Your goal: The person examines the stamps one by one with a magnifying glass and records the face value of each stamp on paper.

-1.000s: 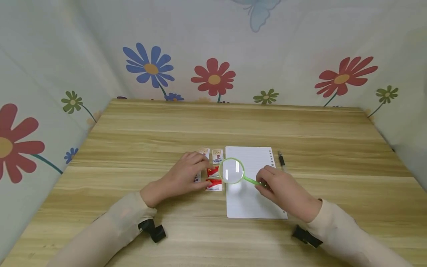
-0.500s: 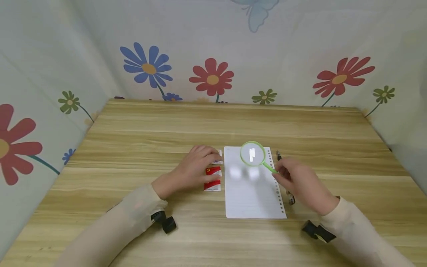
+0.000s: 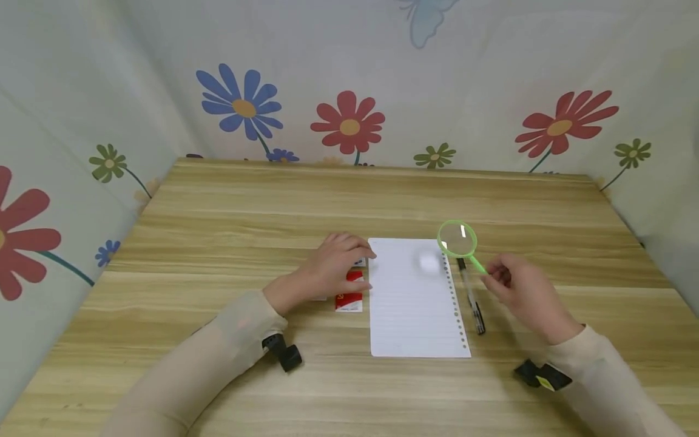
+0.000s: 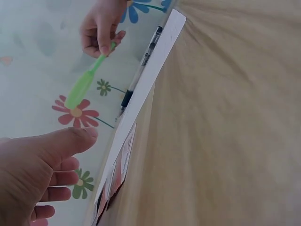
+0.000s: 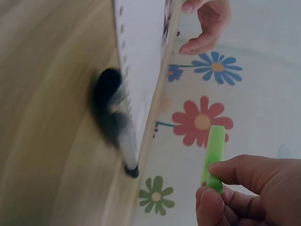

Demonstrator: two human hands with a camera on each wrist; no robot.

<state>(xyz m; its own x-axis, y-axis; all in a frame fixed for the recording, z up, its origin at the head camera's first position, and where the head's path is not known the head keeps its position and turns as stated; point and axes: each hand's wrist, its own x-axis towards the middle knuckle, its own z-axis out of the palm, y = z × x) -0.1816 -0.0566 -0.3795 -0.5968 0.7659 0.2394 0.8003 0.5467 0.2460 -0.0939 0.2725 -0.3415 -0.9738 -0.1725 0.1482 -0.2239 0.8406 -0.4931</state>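
My right hand (image 3: 532,297) pinches the handle of a green-rimmed magnifying glass (image 3: 457,238). It is held above the table, its lens over the far right corner of a lined white sheet (image 3: 415,309) with punched holes. The right wrist view shows thumb and fingers on the green handle (image 5: 215,146). My left hand (image 3: 327,267) hovers over small printed cards, fingers loosely bent and apart, gripping nothing. Red-and-white cards (image 3: 349,302) show below its thumb; the hand hides others. The left wrist view shows this hand (image 4: 42,165) above the cards (image 4: 120,165).
A black-and-clear pen (image 3: 472,300) lies along the sheet's right edge. The wood-grain table (image 3: 306,200) reaches back to a flower-patterned cloth wall (image 3: 469,91). Black cameras sit at both wrists.
The magnifying glass has moved right and away, from beside the cards across the sheet to its far right corner, in my right hand. My left hand has shifted slightly right over the cards.
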